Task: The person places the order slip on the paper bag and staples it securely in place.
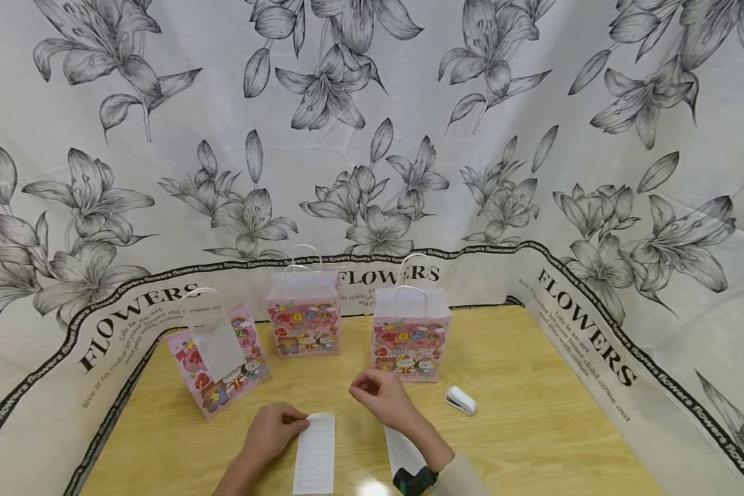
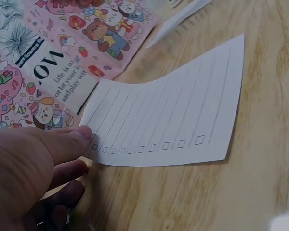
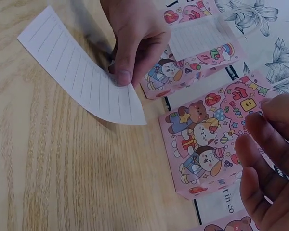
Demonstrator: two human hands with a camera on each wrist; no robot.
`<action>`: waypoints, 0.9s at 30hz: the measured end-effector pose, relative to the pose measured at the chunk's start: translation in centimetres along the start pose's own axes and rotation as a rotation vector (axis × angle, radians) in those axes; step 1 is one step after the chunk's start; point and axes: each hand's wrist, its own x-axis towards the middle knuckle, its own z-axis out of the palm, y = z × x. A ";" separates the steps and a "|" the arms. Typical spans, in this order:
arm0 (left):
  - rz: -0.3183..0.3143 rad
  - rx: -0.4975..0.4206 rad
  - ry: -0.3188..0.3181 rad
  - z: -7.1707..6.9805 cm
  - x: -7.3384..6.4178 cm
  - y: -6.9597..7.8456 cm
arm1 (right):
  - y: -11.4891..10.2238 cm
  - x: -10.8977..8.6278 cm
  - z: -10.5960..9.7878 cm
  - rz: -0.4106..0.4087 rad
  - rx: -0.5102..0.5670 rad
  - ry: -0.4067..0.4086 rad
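A second paper strip (image 1: 403, 451) lies half hidden under the right arm.

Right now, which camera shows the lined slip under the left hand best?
Left wrist: the slip fills the frame, with its lines and checkboxes clear and the left hand at its corner. Right wrist shows it curling; head shows it small.

Wooden table (image 1: 533, 427), light grain. On it: three pink cartoon gift bags (image 1: 304, 318), left one tilted; lined paper strip (image 1: 315, 453) near front edge; second strip (image 1: 403, 451); white stapler (image 1: 460, 400) at right.
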 end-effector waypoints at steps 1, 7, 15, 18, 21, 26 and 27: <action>0.005 -0.019 0.010 -0.2 0.0 0.1 | 0.1 0.1 0.1 0.005 -0.003 -0.006; -0.012 -0.071 0.037 -0.6 0.6 0.2 | 0.0 0.9 0.1 0.009 -0.051 -0.024; -0.119 -0.209 0.118 -1.2 1.3 -0.2 | -1.1 3.4 0.6 -0.023 -0.098 -0.029; -0.139 -0.266 0.146 -1.2 1.6 -0.1 | -1.4 4.2 0.9 -0.028 -0.104 -0.016; -0.170 -0.323 0.175 -1.3 2.0 0.2 | -1.7 5.0 1.4 -0.027 -0.097 0.005; -0.193 -0.313 0.184 -2.1 2.5 0.8 | -2.4 6.2 2.0 -0.079 -0.086 0.095; -0.187 -0.296 0.180 -2.3 2.7 0.9 | -2.5 6.4 2.1 -0.091 -0.086 0.119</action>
